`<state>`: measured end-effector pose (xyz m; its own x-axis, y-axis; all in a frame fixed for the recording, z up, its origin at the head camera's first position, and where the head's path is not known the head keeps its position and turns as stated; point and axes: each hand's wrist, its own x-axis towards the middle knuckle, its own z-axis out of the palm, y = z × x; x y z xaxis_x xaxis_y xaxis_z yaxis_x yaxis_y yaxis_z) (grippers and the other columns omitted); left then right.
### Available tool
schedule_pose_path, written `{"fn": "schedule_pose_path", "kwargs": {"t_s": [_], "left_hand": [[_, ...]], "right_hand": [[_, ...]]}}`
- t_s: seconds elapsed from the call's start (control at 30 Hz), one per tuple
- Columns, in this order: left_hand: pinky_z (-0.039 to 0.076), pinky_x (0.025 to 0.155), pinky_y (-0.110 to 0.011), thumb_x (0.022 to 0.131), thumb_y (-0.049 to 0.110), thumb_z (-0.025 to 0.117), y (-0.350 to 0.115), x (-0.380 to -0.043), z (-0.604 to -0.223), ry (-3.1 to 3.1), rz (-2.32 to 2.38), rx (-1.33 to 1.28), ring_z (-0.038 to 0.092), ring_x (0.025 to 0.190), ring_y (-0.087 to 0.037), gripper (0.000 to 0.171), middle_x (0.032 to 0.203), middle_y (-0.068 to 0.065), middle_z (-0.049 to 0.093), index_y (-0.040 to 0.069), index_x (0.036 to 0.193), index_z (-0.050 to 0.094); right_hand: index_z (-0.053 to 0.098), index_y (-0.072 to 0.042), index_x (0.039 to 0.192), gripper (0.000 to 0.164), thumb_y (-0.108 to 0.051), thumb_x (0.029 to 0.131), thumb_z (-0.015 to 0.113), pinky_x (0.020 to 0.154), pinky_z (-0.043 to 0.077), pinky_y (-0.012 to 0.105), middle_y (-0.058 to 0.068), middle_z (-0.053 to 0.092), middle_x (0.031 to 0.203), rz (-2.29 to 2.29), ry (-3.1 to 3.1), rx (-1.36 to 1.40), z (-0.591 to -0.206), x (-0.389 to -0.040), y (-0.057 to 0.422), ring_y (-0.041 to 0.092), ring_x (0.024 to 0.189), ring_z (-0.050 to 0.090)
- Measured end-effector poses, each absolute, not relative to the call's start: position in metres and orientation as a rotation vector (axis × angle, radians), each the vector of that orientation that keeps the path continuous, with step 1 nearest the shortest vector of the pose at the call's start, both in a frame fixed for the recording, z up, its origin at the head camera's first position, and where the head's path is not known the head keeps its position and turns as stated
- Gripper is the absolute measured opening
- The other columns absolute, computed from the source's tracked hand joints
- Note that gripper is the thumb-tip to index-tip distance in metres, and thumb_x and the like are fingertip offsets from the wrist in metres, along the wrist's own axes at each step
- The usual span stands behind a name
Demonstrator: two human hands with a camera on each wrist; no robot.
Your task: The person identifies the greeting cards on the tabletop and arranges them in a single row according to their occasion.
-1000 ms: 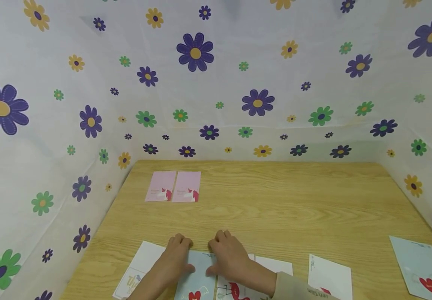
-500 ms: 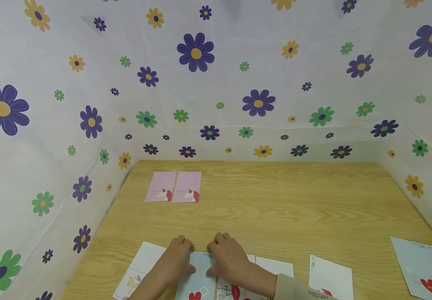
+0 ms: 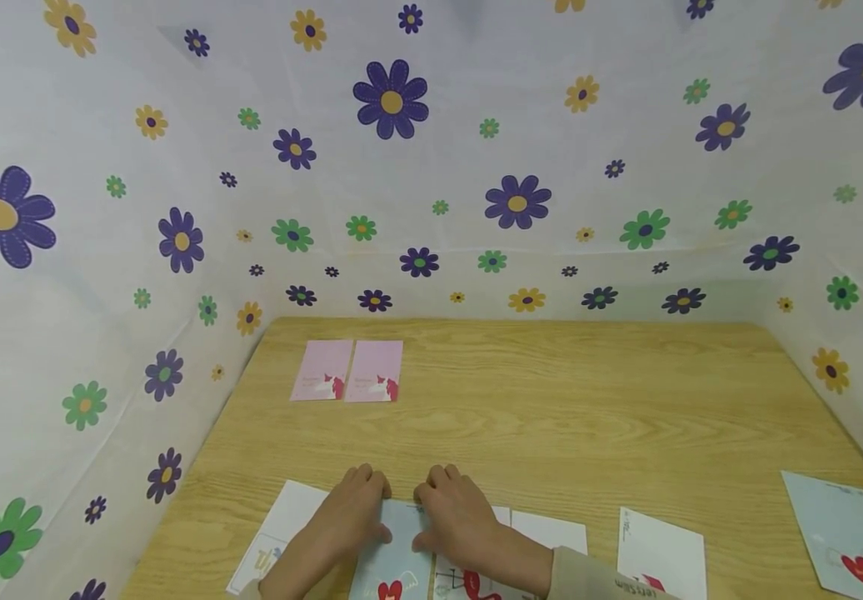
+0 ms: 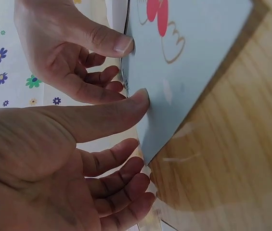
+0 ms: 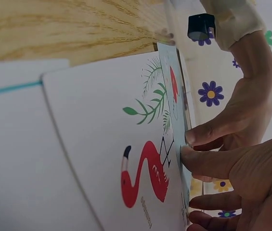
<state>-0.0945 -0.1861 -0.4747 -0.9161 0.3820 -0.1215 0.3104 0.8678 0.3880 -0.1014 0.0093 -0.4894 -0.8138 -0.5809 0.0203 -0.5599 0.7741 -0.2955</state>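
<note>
A light-blue card point(image 3: 394, 554) with a red winged heart lies at the front of the table between both hands. My left hand point(image 3: 349, 517) pinches its far left part, thumb on the printed face and fingers at the far edge. On the other side, my right hand point(image 3: 456, 512) holds it the same way. The left wrist view shows both thumbs side by side on the blue card point(image 4: 188, 62). Under the right forearm lies a white flamingo card point(image 5: 92, 125), its left edge alongside the blue one.
A white card with gold lettering point(image 3: 281, 517) lies left, partly behind the left forearm. To the right are white cards point(image 3: 551, 529) point(image 3: 660, 546) and another blue heart card point(image 3: 840, 533). Two pink cards point(image 3: 322, 367) point(image 3: 374, 367) lie far left. Flowered cloth point(image 3: 446, 167) walls the table point(image 3: 551, 400).
The left forearm has turned slightly and a bit of its sleeve now shows at the bottom. Both hands stay on the blue card, which has hardly moved.
</note>
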Motion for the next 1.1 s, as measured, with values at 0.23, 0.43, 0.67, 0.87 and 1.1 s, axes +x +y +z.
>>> {"fn": "schedule_pose_path", "kwargs": {"t_s": [0.23,0.43,0.67,0.87,1.1], "left_hand": [[0.046,0.077,-0.04,0.075,0.015,0.093,-0.1878,-0.0985,-0.473,2.819,0.559,0.541,0.044,0.088,-0.021,0.04,0.095,-0.001,0.052,0.005,0.101,0.065],[0.048,0.078,-0.041,0.072,0.014,0.094,-0.1844,-0.0981,-0.4747,2.852,0.544,0.561,0.048,0.088,-0.021,0.042,0.095,-0.001,0.054,0.004,0.101,0.065],[0.046,0.073,-0.037,0.069,0.012,0.095,-0.1827,-0.0997,-0.475,2.858,0.519,0.571,0.047,0.085,-0.019,0.042,0.091,0.002,0.052,0.006,0.099,0.066],[0.044,0.07,-0.036,0.069,0.013,0.095,-0.1827,-0.1016,-0.4709,2.846,0.506,0.573,0.046,0.083,-0.019,0.042,0.089,0.002,0.051,0.006,0.097,0.066],[0.044,0.071,-0.037,0.07,0.014,0.095,-0.1829,-0.1034,-0.4717,2.826,0.505,0.545,0.045,0.083,-0.019,0.038,0.088,0.001,0.05,0.006,0.094,0.067]], "right_hand": [[0.075,-0.01,0.109,0.053,-0.042,0.072,0.094,0.073,0.044,0.027,-0.003,0.057,0.094,-0.436,2.88,-0.917,-0.4882,-0.1026,0.0087,0.012,0.084,0.046],[0.077,-0.01,0.106,0.048,-0.04,0.072,0.094,0.072,0.044,0.027,-0.003,0.057,0.093,-0.432,2.892,-0.934,-0.486,-0.1004,0.0074,0.012,0.084,0.047],[0.078,-0.011,0.103,0.043,-0.036,0.073,0.095,0.072,0.042,0.028,-0.003,0.061,0.093,-0.431,2.854,-0.919,-0.4852,-0.099,0.0041,0.012,0.085,0.05],[0.078,-0.012,0.101,0.04,-0.036,0.073,0.094,0.072,0.04,0.028,-0.004,0.061,0.089,-0.399,2.845,-0.917,-0.4833,-0.1007,0.0025,0.011,0.082,0.048],[0.078,-0.01,0.099,0.038,-0.032,0.073,0.095,0.07,0.038,0.028,-0.003,0.058,0.083,-0.399,2.839,-0.894,-0.4824,-0.0995,-0.0006,0.012,0.078,0.045]]}}
